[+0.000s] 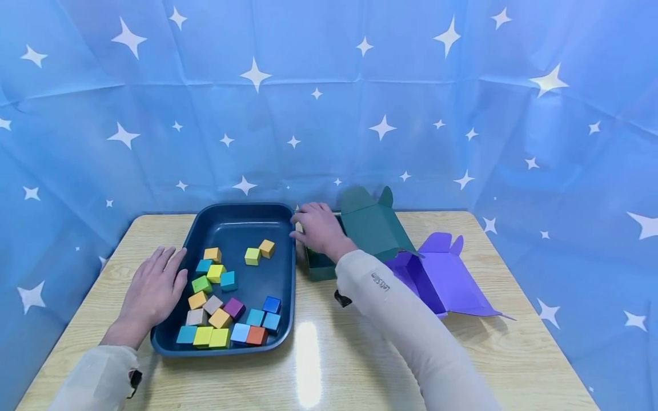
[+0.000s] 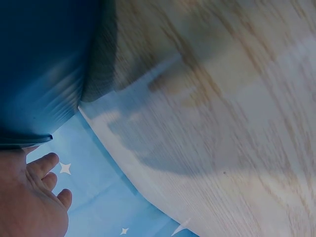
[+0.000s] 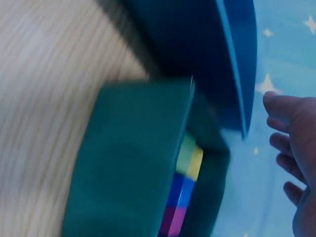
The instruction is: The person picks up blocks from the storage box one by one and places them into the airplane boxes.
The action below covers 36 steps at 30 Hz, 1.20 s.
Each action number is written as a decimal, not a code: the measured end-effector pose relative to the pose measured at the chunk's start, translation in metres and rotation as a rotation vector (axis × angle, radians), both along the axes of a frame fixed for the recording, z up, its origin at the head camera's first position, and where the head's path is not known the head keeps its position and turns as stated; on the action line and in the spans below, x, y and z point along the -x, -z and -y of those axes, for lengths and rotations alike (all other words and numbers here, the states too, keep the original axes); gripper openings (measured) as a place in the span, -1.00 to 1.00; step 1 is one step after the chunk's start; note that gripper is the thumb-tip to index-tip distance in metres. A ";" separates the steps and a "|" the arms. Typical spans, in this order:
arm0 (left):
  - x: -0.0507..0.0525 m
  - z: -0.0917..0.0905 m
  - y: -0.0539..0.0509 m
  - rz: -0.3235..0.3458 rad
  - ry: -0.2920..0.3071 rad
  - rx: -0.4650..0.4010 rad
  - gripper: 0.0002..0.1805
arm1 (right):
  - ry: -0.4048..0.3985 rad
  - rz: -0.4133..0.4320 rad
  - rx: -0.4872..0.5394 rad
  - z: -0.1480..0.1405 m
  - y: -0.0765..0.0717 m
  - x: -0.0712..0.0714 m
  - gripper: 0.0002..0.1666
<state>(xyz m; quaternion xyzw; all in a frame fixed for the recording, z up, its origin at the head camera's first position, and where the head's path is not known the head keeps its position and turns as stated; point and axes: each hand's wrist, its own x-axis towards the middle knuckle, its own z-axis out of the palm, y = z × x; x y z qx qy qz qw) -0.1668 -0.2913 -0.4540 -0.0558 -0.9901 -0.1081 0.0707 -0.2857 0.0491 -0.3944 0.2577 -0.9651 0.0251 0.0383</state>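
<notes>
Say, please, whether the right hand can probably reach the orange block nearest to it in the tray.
Probably yes: the right hand looks empty and is close to the right rim of the tray; nothing covers the orange block, so it would likely only need to pass over that rim.

Multicoloured cubes [image 3: 180,190] sit inside an open dark-green box [image 3: 126,158]. The right hand [image 3: 303,143] hangs near a dark-blue tray [image 3: 195,44].

Off-white sleeves [image 1: 416,331], dark lettering [image 1: 380,282], black wrist pieces [image 1: 135,379]
</notes>
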 end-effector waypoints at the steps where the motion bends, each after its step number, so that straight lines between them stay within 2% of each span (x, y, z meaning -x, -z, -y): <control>1: 0.000 0.000 0.000 0.000 -0.001 0.000 -0.39 | -0.002 0.006 0.005 0.007 0.000 -0.002 -0.52; 7: -0.001 0.002 0.000 0.001 0.000 -0.005 -0.39 | -0.014 0.051 0.029 0.046 0.000 -0.010 -0.52; 17: -0.001 0.005 0.000 -0.017 0.001 0.003 -0.40 | 0.022 0.168 0.087 0.095 -0.006 -0.017 -0.55; 27: 0.000 0.003 -0.001 -0.018 0.009 -0.014 -0.40 | 0.104 0.210 0.056 0.107 0.008 -0.017 -0.56; 36: -0.001 0.001 -0.001 -0.015 0.007 -0.021 -0.40 | 0.108 0.178 -0.059 0.110 0.025 -0.011 -0.59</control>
